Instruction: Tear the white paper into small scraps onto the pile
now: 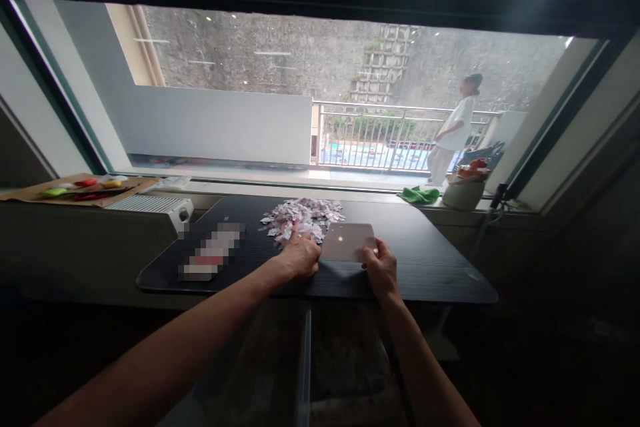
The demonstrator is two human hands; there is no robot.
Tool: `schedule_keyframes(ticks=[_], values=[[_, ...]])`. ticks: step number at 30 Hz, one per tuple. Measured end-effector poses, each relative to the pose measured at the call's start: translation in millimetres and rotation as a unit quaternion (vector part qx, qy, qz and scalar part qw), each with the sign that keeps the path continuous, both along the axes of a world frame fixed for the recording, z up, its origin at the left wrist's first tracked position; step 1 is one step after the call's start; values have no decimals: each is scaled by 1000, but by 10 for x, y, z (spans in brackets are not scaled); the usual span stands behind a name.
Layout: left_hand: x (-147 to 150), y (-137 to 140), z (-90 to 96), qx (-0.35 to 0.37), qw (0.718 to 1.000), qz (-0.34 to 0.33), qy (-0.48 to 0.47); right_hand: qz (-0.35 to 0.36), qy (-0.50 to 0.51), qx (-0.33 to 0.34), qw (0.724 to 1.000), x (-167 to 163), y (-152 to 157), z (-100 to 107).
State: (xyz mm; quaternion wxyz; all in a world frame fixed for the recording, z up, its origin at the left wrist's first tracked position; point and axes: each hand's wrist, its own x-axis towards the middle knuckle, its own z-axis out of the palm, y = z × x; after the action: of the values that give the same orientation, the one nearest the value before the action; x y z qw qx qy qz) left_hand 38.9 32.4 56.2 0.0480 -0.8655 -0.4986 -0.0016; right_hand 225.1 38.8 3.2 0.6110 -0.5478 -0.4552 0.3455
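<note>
A heap of small paper scraps [300, 213], white with pink and grey print, lies at the far middle of a black table [425, 270]. My left hand [300, 256] is at the heap's near edge, its index finger stretched onto the scraps and the other fingers partly curled. In my right hand [383, 270] is a flat, pale, see-through rectangular plastic piece [349, 242], gripped at its right edge between thumb and fingers. The piece is tilted up just right of the heap, its left edge close to my left hand. Whether that hand touches it, I cannot tell.
A blurred-out flat item [213, 257] lies at the table's left. Beyond are a wide window sill, a white ridged box [155, 208], brown board with colourful items [75, 188], green cloth [420, 195] and filled pale bin [465, 192]. Outside the glass, a person [455, 127] stands by a railing.
</note>
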Motion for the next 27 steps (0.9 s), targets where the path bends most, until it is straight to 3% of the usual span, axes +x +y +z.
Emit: schedule_keyframes(ticks=[4, 8, 17, 22, 27], values=[[-104, -70, -119, 68, 993, -23, -95, 7, -8, -3, 1000, 1, -25, 24], [-250, -126, -144, 88, 975, 20, -204, 10, -13, -2, 1000, 3, -34, 29], [-436, -79, -111, -22, 924, 127, -360, 23, -27, -13, 999, 19, 1, 7], [-491, -68, -182, -47, 920, 111, -373, 41, -26, -2, 999, 15, -8, 12], [-531, -62, -183, 21, 958, 75, -277, 58, -29, 14, 998, 1, -16, 24]])
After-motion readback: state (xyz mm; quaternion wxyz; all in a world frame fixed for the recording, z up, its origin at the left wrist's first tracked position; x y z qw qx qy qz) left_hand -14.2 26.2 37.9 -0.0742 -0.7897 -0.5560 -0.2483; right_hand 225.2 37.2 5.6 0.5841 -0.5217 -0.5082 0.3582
